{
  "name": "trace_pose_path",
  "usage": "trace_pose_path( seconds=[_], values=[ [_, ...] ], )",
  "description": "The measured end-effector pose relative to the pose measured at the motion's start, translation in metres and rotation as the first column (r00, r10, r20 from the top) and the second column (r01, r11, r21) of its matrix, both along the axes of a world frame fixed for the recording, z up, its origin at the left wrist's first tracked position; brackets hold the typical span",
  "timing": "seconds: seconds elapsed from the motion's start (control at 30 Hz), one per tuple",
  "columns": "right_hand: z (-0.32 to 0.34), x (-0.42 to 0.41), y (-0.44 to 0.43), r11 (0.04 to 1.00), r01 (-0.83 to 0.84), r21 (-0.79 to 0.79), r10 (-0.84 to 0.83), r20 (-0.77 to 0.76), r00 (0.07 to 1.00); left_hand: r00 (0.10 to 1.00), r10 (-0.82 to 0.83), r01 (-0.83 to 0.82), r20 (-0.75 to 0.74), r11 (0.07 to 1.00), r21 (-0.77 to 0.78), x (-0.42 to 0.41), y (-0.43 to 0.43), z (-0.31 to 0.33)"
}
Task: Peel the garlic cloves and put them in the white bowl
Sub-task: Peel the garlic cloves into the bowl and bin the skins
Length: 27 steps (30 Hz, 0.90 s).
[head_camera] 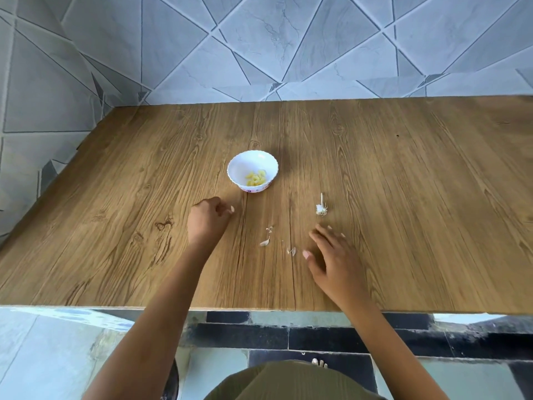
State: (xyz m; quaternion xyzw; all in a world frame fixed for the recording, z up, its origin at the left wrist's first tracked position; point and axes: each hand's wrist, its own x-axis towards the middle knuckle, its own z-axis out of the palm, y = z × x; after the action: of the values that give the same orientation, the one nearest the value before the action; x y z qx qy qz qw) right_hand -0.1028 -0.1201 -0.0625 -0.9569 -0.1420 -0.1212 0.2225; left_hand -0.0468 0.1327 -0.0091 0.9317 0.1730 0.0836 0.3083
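A small white bowl (240,166) with a scalloped rim stands near the middle of the wooden table (403,168). Several peeled yellow garlic cloves (256,179) lie in it. My left hand (209,219) is just in front and to the left of the bowl, its fingers curled, with a small pale garlic piece (232,209) at the fingertips. To the right, my right hand (331,255) lies low over the table with fingers spread and holds nothing. A bare garlic stem with its root (321,207) lies just beyond the right hand's fingers.
Scraps of garlic skin (265,241) (292,251) lie between my hands. The table's near edge (259,308) runs across the lower part of the view. A tiled wall (259,47) stands behind and to the left.
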Motion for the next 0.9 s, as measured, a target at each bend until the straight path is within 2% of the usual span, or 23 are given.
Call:
trace_pose_path(
  seconds=[0.1,0.17,0.23,0.4,0.53,0.63,0.7,0.73,0.8,0.87,0.9],
  values=[
    [0.001,-0.001,0.000,1.000,-0.006,0.013,0.006,-0.015,1.000,0.976,-0.209,0.203,0.056,0.975,0.096,-0.014,-0.017,0.005],
    [0.001,-0.001,-0.001,0.998,-0.014,0.056,0.016,-0.032,0.999,0.919,-0.395,0.392,0.012,0.915,0.099,-0.025,-0.035,0.004],
    [0.000,0.000,-0.002,0.994,-0.021,0.105,0.027,-0.052,0.998,0.863,-0.505,0.506,-0.039,0.856,0.109,-0.031,-0.051,0.000],
    [0.002,-0.001,-0.003,0.965,0.018,0.262,-0.005,-0.049,0.999,0.821,-0.554,0.571,-0.141,0.804,0.165,-0.042,-0.082,-0.005],
    [0.007,-0.002,-0.003,0.937,0.039,0.346,-0.025,-0.047,0.999,0.800,-0.596,0.598,-0.073,0.781,0.181,-0.052,-0.099,-0.002],
    [0.015,-0.003,-0.007,0.865,0.046,0.499,-0.001,-0.090,0.996,0.785,-0.618,0.605,-0.042,0.749,0.269,-0.058,-0.107,-0.004],
    [0.023,-0.005,-0.009,0.751,0.100,0.652,0.021,-0.176,0.984,0.793,-0.607,0.593,-0.056,0.747,0.300,-0.058,-0.109,-0.005],
    [0.029,-0.006,-0.010,0.646,0.163,0.746,0.044,-0.250,0.967,0.802,-0.592,0.586,-0.079,0.754,0.297,-0.056,-0.111,-0.003],
    [0.041,-0.006,-0.010,0.337,0.342,0.877,0.136,-0.405,0.904,0.813,-0.566,0.581,-0.135,0.775,0.250,-0.045,-0.112,0.002],
    [0.051,-0.002,-0.010,0.024,0.526,0.850,0.278,-0.511,0.813,0.836,-0.532,0.545,-0.132,0.832,0.100,-0.028,-0.108,0.012],
    [0.056,0.001,-0.010,-0.092,0.605,0.791,0.349,-0.544,0.763,0.857,-0.508,0.507,-0.091,0.861,-0.037,-0.021,-0.106,0.021]
  ],
)
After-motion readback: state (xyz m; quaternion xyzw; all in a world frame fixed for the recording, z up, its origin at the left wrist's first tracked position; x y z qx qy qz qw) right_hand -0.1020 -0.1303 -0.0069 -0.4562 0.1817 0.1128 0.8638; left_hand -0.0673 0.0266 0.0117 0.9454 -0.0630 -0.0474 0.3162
